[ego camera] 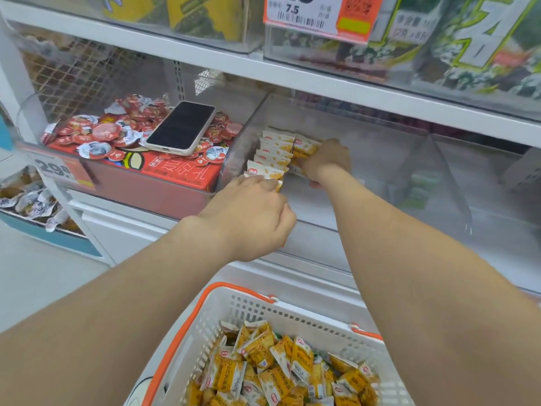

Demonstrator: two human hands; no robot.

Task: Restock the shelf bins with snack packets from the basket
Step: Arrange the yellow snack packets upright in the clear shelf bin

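Observation:
A clear plastic shelf bin [380, 159] holds a row of yellow-and-white snack packets [273, 155] standing along its left wall. My right hand [326, 162] reaches deep into the bin and grips a yellow packet [304, 146] beside the row. At the bin's front, my left hand [251, 215] has its fingers curled on the nearest packet [265, 172] of the row. Below, a white basket [234, 315] with orange handles holds several more of the same packets [287, 367].
The bin to the left holds red round snack cups [96, 133] on a red box, with a black phone [183, 127] lying on top. A price tag [55, 168] hangs on its front. Bins on the shelf above hold other packs. Another clear bin [483, 177] sits right.

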